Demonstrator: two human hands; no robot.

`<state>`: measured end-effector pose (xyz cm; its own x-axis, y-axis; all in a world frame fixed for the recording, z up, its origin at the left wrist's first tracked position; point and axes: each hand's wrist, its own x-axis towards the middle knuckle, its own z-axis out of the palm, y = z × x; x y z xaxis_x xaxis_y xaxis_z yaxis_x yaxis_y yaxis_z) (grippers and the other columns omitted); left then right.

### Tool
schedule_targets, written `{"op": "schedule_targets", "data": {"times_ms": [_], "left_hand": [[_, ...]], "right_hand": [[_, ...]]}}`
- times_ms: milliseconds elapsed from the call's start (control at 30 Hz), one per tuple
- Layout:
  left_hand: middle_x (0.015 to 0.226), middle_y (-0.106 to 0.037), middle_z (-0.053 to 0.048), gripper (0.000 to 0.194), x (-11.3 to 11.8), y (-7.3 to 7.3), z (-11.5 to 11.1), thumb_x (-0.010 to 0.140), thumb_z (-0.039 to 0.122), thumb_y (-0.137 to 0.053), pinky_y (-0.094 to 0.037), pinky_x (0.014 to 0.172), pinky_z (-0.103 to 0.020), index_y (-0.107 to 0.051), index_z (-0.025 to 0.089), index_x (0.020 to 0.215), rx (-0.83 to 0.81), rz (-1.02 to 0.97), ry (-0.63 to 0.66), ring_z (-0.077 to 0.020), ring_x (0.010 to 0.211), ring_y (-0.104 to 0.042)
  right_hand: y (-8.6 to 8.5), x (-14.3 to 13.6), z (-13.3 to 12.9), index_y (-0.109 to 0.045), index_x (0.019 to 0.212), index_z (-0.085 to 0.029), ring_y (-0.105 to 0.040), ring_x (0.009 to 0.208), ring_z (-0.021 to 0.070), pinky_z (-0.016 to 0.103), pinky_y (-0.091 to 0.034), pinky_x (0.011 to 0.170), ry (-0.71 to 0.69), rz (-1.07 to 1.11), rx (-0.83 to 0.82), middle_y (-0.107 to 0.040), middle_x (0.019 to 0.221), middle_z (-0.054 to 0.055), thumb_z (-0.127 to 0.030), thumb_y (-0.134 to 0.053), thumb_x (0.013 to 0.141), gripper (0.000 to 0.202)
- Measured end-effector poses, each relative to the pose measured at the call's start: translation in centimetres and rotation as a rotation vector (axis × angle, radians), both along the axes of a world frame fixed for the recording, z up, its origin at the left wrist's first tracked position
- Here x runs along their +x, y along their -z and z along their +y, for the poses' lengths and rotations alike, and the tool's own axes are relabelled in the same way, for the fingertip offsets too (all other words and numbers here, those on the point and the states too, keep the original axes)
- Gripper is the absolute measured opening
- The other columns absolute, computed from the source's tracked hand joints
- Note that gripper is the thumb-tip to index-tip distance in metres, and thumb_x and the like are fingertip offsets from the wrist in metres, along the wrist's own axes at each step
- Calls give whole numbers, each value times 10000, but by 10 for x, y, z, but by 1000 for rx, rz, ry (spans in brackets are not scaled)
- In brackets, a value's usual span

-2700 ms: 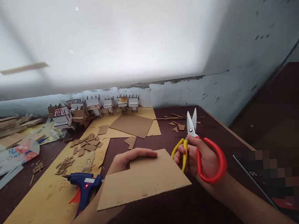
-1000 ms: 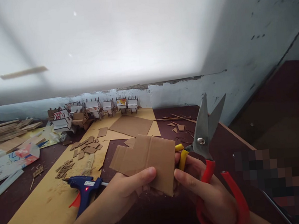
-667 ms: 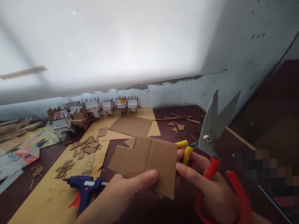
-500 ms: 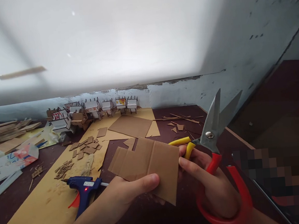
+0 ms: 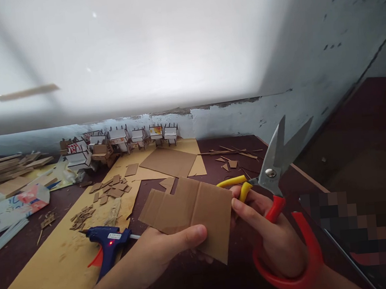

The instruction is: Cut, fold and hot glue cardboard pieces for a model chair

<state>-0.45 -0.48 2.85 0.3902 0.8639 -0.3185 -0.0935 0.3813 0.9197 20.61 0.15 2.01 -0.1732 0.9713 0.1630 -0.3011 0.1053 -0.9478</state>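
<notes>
A notched piece of brown cardboard (image 5: 184, 207) with a crease across it is gripped by my left hand (image 5: 164, 249), thumb on top and fingers underneath. My right hand (image 5: 276, 240) holds red-handled scissors (image 5: 272, 174), blades spread and pointing up and away, one handle loop around the hand. A yellow-handled tool (image 5: 245, 191) also sits among the right fingers; its working end is partly hidden by the scissors. The right thumb and fingertip touch the cardboard's right edge. Left of my left hand lies a blue glue gun (image 5: 107, 240) with its red light on.
Small cardboard pieces (image 5: 114, 186) lie on a yellow sheet (image 5: 42, 272). Beyond is a larger cardboard sheet (image 5: 169, 162). Several miniature chairs (image 5: 139, 135) line the wall. Wooden strips (image 5: 4, 170) are stacked at left; thin sticks (image 5: 233, 151) lie at back right.
Almost nothing differs. The scissors and my right hand have shifted very slightly; the cardboard stays in my left hand.
</notes>
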Motion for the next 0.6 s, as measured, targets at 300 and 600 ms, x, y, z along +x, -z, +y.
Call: {"op": "schedule_targets", "data": {"times_ms": [300, 600], "left_hand": [[1146, -778, -155, 580, 2, -1, 2, 777, 383, -841, -562, 967, -421, -705, 150, 1290, 78, -112, -121, -342, 1098, -718], [1066, -796, -133, 340, 4, 7, 7, 795, 411, -813, -589, 828, -373, -791, 143, 1003, 123, -122, -201, -338, 1046, -725]], "right_hand": [[-1, -10, -15, -632, 899, -243, -620, 757, 178, 271, -548, 690, -24, -159, 44, -650, 833, 11, -373, -639, 968, 147], [1, -12, -20, -589, 891, -208, -590, 722, 175, 315, -492, 732, -121, -257, -73, -622, 732, -2, -305, -631, 939, 116]]}}
